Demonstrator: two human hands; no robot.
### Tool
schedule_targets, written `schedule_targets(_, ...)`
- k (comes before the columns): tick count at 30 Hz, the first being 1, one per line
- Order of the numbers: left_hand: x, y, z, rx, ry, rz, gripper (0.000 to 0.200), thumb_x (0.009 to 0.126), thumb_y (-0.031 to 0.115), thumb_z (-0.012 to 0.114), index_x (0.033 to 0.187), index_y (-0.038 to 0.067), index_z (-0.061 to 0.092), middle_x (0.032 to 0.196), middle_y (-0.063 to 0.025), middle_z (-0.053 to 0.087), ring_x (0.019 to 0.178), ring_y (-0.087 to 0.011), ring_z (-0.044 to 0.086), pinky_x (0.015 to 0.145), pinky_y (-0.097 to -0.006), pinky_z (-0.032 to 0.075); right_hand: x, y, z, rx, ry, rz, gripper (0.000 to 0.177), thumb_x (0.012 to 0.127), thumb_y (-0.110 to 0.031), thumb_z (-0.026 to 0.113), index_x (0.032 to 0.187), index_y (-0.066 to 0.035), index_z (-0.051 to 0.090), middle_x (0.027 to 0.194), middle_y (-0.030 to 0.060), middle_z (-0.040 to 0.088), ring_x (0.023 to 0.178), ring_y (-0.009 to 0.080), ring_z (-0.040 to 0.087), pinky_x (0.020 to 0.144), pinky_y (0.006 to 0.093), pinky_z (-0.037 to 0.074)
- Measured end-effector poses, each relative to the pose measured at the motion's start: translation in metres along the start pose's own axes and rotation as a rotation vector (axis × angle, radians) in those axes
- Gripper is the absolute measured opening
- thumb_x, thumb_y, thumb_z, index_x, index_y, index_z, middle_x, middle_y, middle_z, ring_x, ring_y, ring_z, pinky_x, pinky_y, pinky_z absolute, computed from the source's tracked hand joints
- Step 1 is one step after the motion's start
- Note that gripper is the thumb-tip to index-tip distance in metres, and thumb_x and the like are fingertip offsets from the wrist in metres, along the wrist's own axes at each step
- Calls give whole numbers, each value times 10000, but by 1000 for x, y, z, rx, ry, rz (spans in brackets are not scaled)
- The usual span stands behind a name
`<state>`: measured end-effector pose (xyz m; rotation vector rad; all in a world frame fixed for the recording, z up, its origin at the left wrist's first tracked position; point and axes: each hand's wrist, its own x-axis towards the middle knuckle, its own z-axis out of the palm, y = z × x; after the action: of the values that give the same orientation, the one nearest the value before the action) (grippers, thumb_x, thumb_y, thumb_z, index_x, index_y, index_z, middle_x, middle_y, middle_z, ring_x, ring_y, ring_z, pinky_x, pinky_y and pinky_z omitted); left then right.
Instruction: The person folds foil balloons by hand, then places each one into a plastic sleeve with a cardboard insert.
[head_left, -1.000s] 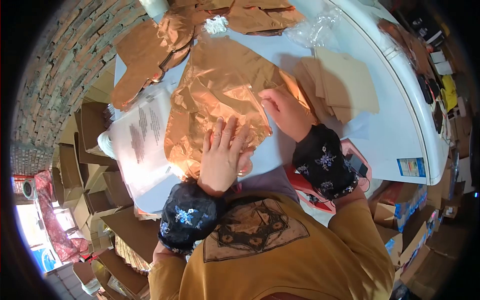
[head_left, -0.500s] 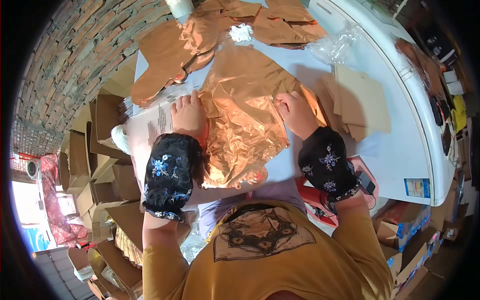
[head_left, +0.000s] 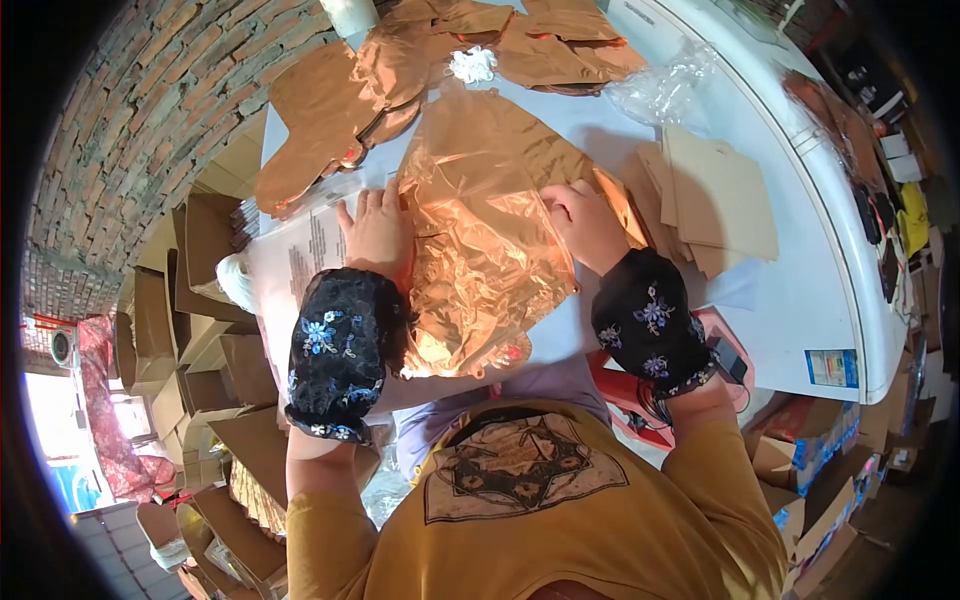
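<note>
A flat, wrinkled copper-coloured foil balloon point(head_left: 485, 260) lies in front of me on the white table, its near part creased and shiny. My left hand point(head_left: 378, 232) rests along its left edge with the fingers laid out. At the right edge, my right hand point(head_left: 585, 225) has its fingers curled in and closed on the foil. Beneath and beside my left hand is a clear plastic bag point(head_left: 310, 240) with printed text. More flat copper foil balloons point(head_left: 320, 115) lie beyond, to the left and at the back.
Beige cards point(head_left: 720, 200) are stacked to the right. A white bundle point(head_left: 473, 65) and crumpled clear plastic point(head_left: 665, 85) lie toward the back. A white appliance point(head_left: 800, 260) borders the right side. Open cardboard boxes point(head_left: 215, 240) stand at the left below a brick wall point(head_left: 190, 100).
The foil under my hands looks smoother and flatter in its upper middle. Both hands stay at its edges, with my right hand slightly farther left in view. The whole view has shifted a little.
</note>
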<state>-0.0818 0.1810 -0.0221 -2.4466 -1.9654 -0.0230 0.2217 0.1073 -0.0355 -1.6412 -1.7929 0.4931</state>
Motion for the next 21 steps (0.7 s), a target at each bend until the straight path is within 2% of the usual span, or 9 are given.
schedule_targets(4, 0, -3, 5, -16, 19, 18, 581, 964, 290, 491, 1499, 99, 373, 1449, -162, 496, 1428, -334, 366, 1165, -625, 157, 0, 2, 0, 11, -7, -24, 253, 939, -171, 530, 1150, -109, 656, 1010, 175, 576, 939, 377, 614, 837, 448, 498)
schedule_targets(7, 3, -4, 6, -24, 21, 13, 576, 969, 320, 494, 1495, 109, 389, 1450, -155, 496, 1428, -335, 365, 1166, -624, 151, -2, 0, 2, -60, 50, -80, 240, 929, -101, 528, 1125, -67, 664, 931, 148, 578, 872, 310, 611, 775, 388, 496)
schedule_targets(11, -14, 5, -11, -68, 88, 22, 562, 969, 311, 529, 1482, 114, 412, 1443, -149, 501, 1428, -361, 357, 1167, -591, 196, -3, 6, -5, 30, 59, -99, 223, 943, -103, 527, 1119, -46, 652, 888, 140, 612, 800, 298, 627, 736, 364, 503)
schedule_targets(14, -46, 6, -23, -181, 207, 253, 565, 961, 260, 567, 1483, 113, 408, 1462, -167, 472, 1424, -400, 345, 1162, -550, 252, -20, 2, -29, 98, 9, -35, 208, 965, -115, 529, 1117, -25, 638, 853, 109, 645, 722, 231, 641, 681, 329, 512)
schedule_targets(16, -87, 30, -39, -235, 175, 304, 584, 954, 225, 588, 1494, 114, 395, 1496, -195, 418, 1423, -432, 326, 1151, -527, 289, -41, -1, -40, 139, -65, 47, 206, 978, -123, 529, 1122, -15, 629, 832, 81, 659, 677, 175, 640, 643, 302, 513)
schedule_targets(17, -104, 40, -42, -228, 153, 359, 603, 956, 250, 590, 1504, 110, 380, 1513, -204, 387, 1427, -436, 315, 1154, -529, 284, -51, -2, -41, 128, -103, 60, 207, 984, -116, 530, 1137, -12, 624, 835, 51, 656, 678, 114, 629, 620, 276, 512)
schedule_targets(20, -141, 62, -39, -249, 82, 432, 742, 936, 413, 623, 1532, 85, 327, 1555, -218, 318, 1450, -436, 270, 1164, -525, 265, -79, -20, -43, 211, -140, 173, 200, 976, -93, 530, 1131, -11, 625, 832, 56, 653, 688, 125, 639, 628, 277, 515)
schedule_targets(21, -147, 65, -32, -230, 86, 434, 774, 926, 446, 627, 1534, 81, 319, 1560, -219, 309, 1454, -434, 264, 1167, -524, 258, -84, -23, -42, 190, -144, 200, 204, 965, -59, 521, 1140, -9, 613, 873, 74, 647, 739, 146, 656, 669, 292, 524)
